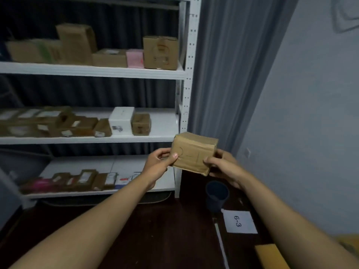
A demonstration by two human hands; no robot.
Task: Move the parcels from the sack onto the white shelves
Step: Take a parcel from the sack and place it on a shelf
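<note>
Now I hold the brown parcel [194, 153] between both hands, in the air just beside the right front corner of the white shelves [93, 71]. My left hand [157, 164] pinches its left edge; my right hand [223, 165] grips its right side.

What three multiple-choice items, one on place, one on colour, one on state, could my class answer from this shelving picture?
1. Where is the white box? A top shelf B middle shelf C floor
2. What colour is the small parcel between the brown boxes on the upper shelf? A pink B green C black
3. How is the brown parcel held? A one hand B both hands C lying on a shelf

B: it stands beside a small brown box.
A: it looks pink.
B: left hand and right hand grip its sides.
</note>
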